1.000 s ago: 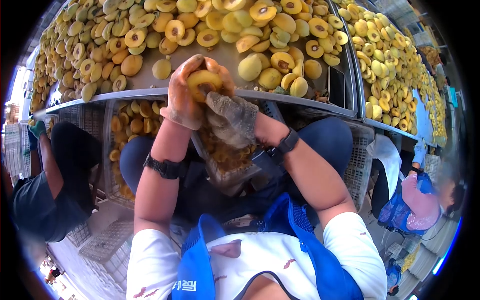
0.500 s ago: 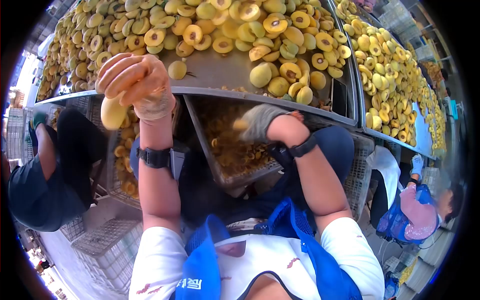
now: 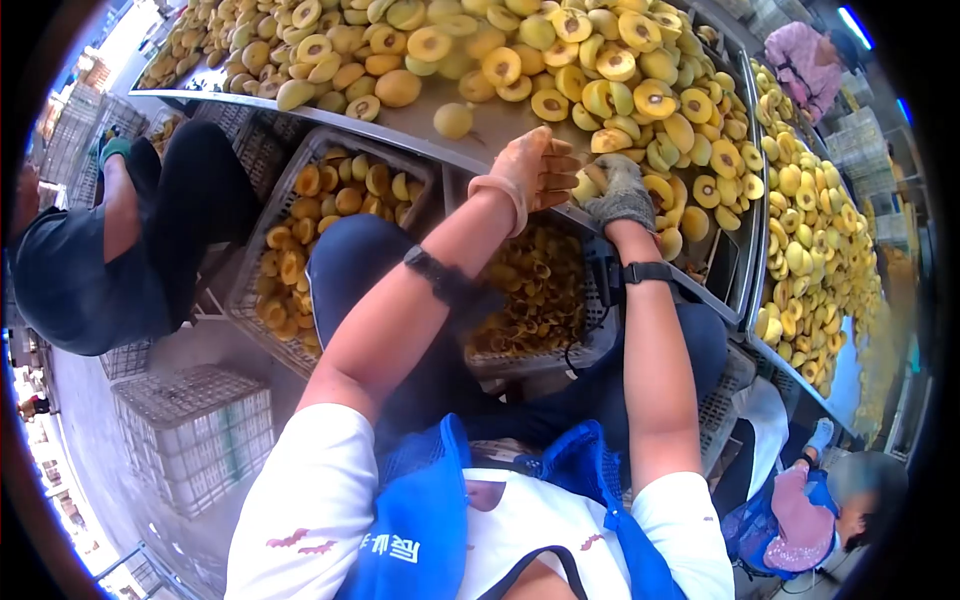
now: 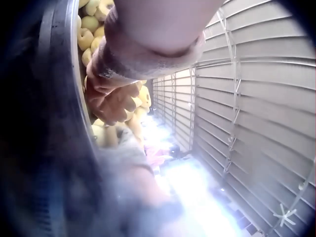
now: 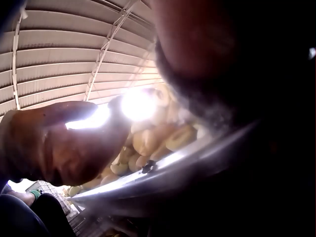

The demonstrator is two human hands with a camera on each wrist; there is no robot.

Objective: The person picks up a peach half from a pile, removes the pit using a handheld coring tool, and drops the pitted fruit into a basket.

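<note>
My left hand (image 3: 537,172), in a thin orange-tinted glove, hangs over the table's front edge with its fingers loosely extended and nothing in it. Right beside it, my right hand (image 3: 622,192) wears a grey knit glove and reaches over the edge among the peaches (image 3: 654,100). A yellowish bit shows at its fingertips; I cannot tell whether it grips a fruit. Many of the peaches are halved, with brown centres. In the left wrist view the left hand (image 4: 114,101) shows softly bent fingers. Glare and shadow hide most of the right hand in its own wrist view.
A crate (image 3: 425,170) of peach halves stands below the table edge (image 3: 390,138) at left. Another crate (image 3: 600,345), between the knees, holds thin yellow scraps. One lone peach (image 3: 453,121) lies near the edge. Other people sit at left (image 3: 75,260) and right (image 3: 800,510).
Both hands first worked on one halved peach. The left hand then carried a piece left over the crate; now it is back at right beside the right hand without it. The head view has turned.
</note>
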